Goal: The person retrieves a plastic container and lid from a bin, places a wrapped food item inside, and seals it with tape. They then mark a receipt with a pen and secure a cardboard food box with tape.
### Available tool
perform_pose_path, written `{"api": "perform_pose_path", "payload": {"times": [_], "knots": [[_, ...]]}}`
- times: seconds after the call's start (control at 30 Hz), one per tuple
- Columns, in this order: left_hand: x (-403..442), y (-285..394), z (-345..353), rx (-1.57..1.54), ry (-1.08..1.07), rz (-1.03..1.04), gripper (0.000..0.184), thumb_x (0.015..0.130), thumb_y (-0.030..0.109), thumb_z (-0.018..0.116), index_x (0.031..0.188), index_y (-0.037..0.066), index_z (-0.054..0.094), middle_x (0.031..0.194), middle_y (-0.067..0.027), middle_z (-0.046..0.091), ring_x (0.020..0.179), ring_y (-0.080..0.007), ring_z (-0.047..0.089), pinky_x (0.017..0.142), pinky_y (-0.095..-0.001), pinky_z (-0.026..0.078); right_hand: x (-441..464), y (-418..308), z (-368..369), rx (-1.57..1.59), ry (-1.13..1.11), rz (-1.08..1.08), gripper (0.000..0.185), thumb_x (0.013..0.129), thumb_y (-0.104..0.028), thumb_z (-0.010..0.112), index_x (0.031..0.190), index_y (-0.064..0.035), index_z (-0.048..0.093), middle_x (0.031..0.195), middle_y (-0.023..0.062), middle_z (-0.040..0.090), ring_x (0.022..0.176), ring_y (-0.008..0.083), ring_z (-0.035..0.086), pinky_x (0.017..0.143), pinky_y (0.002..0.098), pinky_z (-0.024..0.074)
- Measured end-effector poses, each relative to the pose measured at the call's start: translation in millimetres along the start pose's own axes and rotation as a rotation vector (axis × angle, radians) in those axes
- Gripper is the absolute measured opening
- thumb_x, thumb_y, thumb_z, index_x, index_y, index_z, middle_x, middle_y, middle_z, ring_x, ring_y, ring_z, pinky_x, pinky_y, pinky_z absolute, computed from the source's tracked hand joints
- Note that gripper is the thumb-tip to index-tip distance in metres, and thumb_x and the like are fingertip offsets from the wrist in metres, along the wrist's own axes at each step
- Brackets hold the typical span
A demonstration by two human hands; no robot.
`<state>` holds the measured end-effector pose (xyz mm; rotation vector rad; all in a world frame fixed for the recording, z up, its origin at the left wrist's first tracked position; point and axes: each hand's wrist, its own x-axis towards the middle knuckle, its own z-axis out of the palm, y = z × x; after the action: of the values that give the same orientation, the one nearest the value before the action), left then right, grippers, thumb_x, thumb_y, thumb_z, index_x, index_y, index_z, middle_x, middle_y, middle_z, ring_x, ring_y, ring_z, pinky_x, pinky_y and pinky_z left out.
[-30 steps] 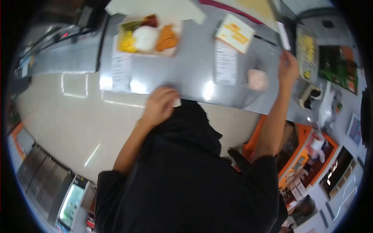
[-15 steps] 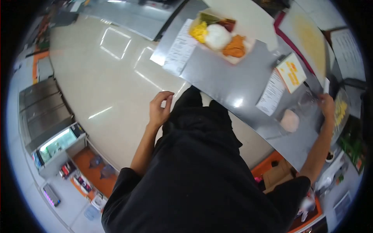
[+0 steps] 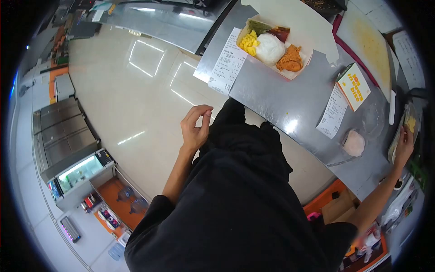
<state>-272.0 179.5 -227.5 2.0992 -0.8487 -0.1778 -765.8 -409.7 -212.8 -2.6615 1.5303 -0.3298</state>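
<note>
While the left hand [image 3: 195, 131] hangs loosely curled beside black clothing [image 3: 240, 195], nothing visible in it, the right hand [image 3: 403, 147] reaches to yellow food [image 3: 411, 123] in a clear tray [image 3: 393, 147]; whether its fingers grip a piece, I cannot tell. Working neatly there calls for a light pinch, with the wrist clear of the nearby white handle [image 3: 392, 107]. A pale round piece [image 3: 354, 143] lies near the steel table's [image 3: 272, 97] edge. Beyond it, a printed carton [image 3: 353, 86] overlaps a receipt [image 3: 333, 113]; farther off, an open box holds white rice [image 3: 270, 48] and fried chicken [image 3: 290, 59].
</note>
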Motion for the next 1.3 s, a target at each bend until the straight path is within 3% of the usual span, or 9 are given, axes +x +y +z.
{"api": "perform_pose_path", "payload": {"times": [0.07, 0.13, 0.33, 0.43, 0.5, 0.53, 0.67, 0.8, 1.3], "knots": [[29, 3, 0, -0.039, -0.049, 0.059, 0.005, 0.095, -0.001, 0.068, 0.098, -0.002, 0.072, 0.098, -0.0140, 0.074, 0.084, -0.0246, 0.071, 0.077, -0.0329, 0.056, -48, -45, -6, 0.496, 0.214, 0.025, 0.029, 0.102, -0.015, 0.066, 0.128, -0.0020, 0.069, 0.110, 0.0054, 0.072, 0.090, 0.0131, 0.065, 0.078, 0.0287, 0.0510], [62, -9, -1, -0.085, -0.109, 0.119, 0.005, 0.094, -0.001, 0.069, 0.098, -0.001, 0.072, 0.098, -0.0140, 0.074, 0.085, -0.0260, 0.072, 0.078, -0.0337, 0.056, -105, -138, -8, 0.869, 0.110, 0.265, 0.026, 0.099, -0.010, 0.070, 0.124, -0.0023, 0.069, 0.106, 0.0031, 0.071, 0.085, 0.0082, 0.062, 0.071, 0.0230, 0.0489], [191, -106, 9, 0.077, -0.343, 0.561, 0.023, 0.090, 0.008, 0.073, 0.112, 0.005, 0.071, 0.116, -0.0124, 0.071, 0.114, -0.0318, 0.065, 0.098, -0.0436, 0.049, -182, -467, 67, 1.591, -0.192, 0.163, 0.018, 0.088, 0.003, 0.074, 0.101, -0.0053, 0.064, 0.095, 0.0074, 0.069, 0.074, 0.0117, 0.065, 0.062, 0.0260, 0.0548], [241, -122, 20, 0.157, -0.482, 0.755, 0.047, 0.091, 0.032, 0.074, 0.131, 0.010, 0.063, 0.139, -0.0101, 0.062, 0.132, -0.0316, 0.055, 0.109, -0.0484, 0.040, -174, -579, 125, 1.741, -0.051, 0.118, 0.021, 0.083, 0.010, 0.074, 0.092, -0.0013, 0.059, 0.089, 0.0077, 0.061, 0.081, 0.0156, 0.068, 0.071, 0.0286, 0.0586], [257, -124, 31, 0.176, -0.610, 0.880, 0.070, 0.089, 0.052, 0.071, 0.145, 0.013, 0.054, 0.154, -0.0078, 0.051, 0.143, -0.0315, 0.044, 0.115, -0.0529, 0.032, -158, -613, 155, 1.420, 0.009, 0.047, 0.018, 0.081, 0.014, 0.071, 0.089, 0.0017, 0.060, 0.098, 0.0101, 0.060, 0.084, 0.0165, 0.069, 0.076, 0.0292, 0.0598], [260, -125, 33, 0.239, -0.672, 0.918, 0.085, 0.085, 0.063, 0.071, 0.151, 0.014, 0.049, 0.161, -0.0067, 0.043, 0.149, -0.0307, 0.037, 0.118, -0.0550, 0.028, -150, -627, 161, 1.317, 0.026, 0.022, 0.019, 0.081, 0.017, 0.069, 0.091, 0.0021, 0.060, 0.102, 0.0115, 0.059, 0.086, 0.0183, 0.070, 0.079, 0.0317, 0.0612], [260, -125, 32, 0.304, -0.698, 0.939, 0.093, 0.081, 0.068, 0.071, 0.154, 0.015, 0.047, 0.163, -0.0052, 0.040, 0.152, -0.0298, 0.031, 0.119, -0.0584, 0.025, -120, -649, 186, 1.361, 0.167, 0.116, 0.018, 0.077, 0.015, 0.071, 0.088, 0.0010, 0.064, 0.091, 0.0067, 0.062, 0.081, 0.0137, 0.067, 0.074, 0.0260, 0.0559], [258, -129, 31, 0.284, -0.711, 0.917, 0.092, 0.082, 0.067, 0.070, 0.153, 0.015, 0.047, 0.163, -0.0047, 0.039, 0.152, -0.0293, 0.030, 0.119, -0.0582, 0.025, -117, -645, 184, 1.019, 0.137, 0.132, 0.015, 0.075, 0.006, 0.079, 0.083, 0.0000, 0.068, 0.080, 0.0054, 0.062, 0.068, 0.0104, 0.065, 0.063, 0.0237, 0.0528], [262, -130, 34, 0.247, -0.726, 0.899, 0.092, 0.078, 0.062, 0.075, 0.153, 0.013, 0.049, 0.164, -0.0057, 0.037, 0.152, -0.0301, 0.029, 0.116, -0.0582, 0.028, -117, -641, 186, 1.047, 0.023, 0.118, 0.013, 0.078, 0.010, 0.078, 0.084, 0.0014, 0.070, 0.086, 0.0047, 0.065, 0.073, 0.0068, 0.062, 0.063, 0.0205, 0.0483]]}}
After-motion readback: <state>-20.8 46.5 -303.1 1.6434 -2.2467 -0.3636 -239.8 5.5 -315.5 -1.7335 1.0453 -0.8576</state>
